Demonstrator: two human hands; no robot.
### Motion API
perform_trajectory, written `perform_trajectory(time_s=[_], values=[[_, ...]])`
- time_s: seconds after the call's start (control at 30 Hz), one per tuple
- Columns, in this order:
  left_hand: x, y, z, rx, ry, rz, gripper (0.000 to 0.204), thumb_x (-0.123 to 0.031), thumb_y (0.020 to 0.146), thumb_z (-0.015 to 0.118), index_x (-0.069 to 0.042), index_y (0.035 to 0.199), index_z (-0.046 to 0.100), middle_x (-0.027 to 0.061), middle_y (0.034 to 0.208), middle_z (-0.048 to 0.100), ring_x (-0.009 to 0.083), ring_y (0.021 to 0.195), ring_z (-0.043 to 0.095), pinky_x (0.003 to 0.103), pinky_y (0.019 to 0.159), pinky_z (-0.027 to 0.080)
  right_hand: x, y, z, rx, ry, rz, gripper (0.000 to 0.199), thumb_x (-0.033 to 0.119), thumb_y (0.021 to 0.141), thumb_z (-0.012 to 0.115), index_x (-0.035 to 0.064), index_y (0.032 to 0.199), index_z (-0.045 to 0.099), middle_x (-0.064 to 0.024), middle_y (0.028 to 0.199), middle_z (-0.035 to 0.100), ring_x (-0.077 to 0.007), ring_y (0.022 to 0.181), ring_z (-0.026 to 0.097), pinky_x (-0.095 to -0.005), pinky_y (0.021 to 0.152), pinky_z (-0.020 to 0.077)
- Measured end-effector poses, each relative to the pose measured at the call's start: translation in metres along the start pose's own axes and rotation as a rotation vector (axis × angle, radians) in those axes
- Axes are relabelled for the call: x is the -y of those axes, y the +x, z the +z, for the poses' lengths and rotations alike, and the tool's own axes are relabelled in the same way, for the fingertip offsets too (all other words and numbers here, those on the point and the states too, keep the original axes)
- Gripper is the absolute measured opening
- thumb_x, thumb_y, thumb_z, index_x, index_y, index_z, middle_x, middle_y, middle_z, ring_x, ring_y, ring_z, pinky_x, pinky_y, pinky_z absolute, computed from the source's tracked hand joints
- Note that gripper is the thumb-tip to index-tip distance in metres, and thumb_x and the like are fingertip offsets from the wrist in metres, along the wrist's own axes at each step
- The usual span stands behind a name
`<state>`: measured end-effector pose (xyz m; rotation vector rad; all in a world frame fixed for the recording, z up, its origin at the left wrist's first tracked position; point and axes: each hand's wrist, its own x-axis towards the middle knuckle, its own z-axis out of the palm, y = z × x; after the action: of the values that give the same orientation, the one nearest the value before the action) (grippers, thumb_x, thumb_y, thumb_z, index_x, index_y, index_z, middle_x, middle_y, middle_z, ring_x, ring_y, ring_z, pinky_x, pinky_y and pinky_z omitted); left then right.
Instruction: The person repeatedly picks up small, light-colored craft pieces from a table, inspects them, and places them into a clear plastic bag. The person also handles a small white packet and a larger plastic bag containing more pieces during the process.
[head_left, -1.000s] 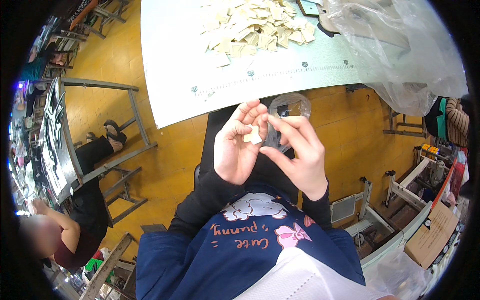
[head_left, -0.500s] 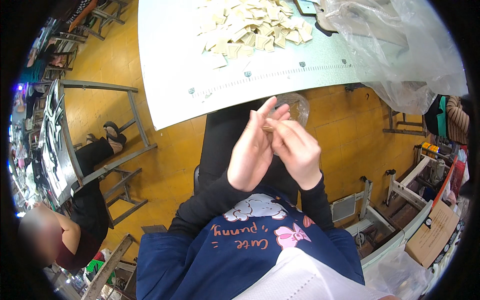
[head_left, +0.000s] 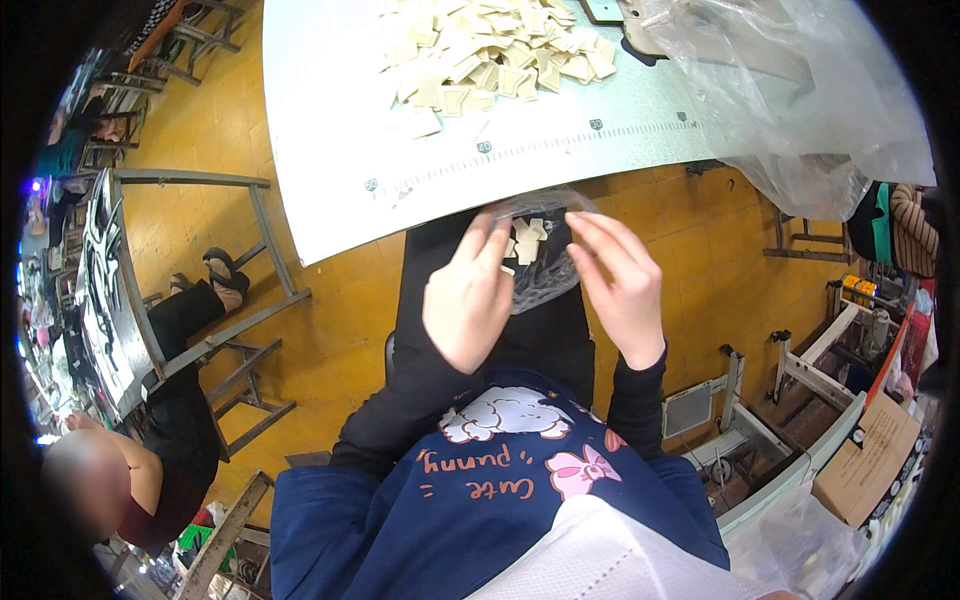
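A clear plastic bag rests over my lap, just below the table's near edge. Several small cream-coloured flat pieces lie inside it. At the bag's left side is my left hand, palm down, its fingers stretched forward against the rim. My right hand is at the opposite side, thumb and fingers apart, with the fingertips at the plastic. No piece shows in either hand. Beyond them, a heap of similar cream pieces covers part of the pale table.
A ruler scale runs along the table's front. Crumpled clear plastic sheeting hangs over its right corner. On the left, a person sits by a metal-framed table. A cardboard box stands at lower right.
My hands were close together above the bag, with a small piece between the fingers. They have moved apart to its two sides, and the bag with its pieces now shows between them.
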<state>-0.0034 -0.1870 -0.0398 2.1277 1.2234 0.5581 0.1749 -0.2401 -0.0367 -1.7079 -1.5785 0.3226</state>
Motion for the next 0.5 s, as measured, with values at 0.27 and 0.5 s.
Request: perform_trajectory(time_s=[0.27, 0.5], values=[[0.004, 0.006, -0.025, 0.135, -0.081, -0.051, 0.033, -0.01, 0.087, 0.063, -0.01, 0.12, 0.066, 0.0149, 0.128, 0.06, 0.0339, 0.093, 0.069, 0.039, 0.08, 0.056, -0.01, 0.067, -0.012, -0.217, 0.013, -0.054, 0.03, 0.004, 0.086, 0.07, 0.0015, 0.115, 0.067, -0.0149, 0.114, 0.066, -0.0298, 0.1, 0.064, -0.0377, 0.087, 0.0509], [-0.009, 0.005, -0.038, 0.134, -0.184, -0.095, 0.029, -0.015, 0.091, 0.066, -0.007, 0.119, 0.067, 0.0119, 0.126, 0.061, 0.0224, 0.068, 0.064, 0.032, 0.068, 0.052, -0.05, 0.141, 0.013, -0.151, -0.422, -0.192, 0.053, 0.029, 0.086, 0.072, 0.0051, 0.131, 0.057, -0.0168, 0.128, 0.054, -0.0343, 0.116, 0.051, -0.0428, 0.096, 0.0444]])
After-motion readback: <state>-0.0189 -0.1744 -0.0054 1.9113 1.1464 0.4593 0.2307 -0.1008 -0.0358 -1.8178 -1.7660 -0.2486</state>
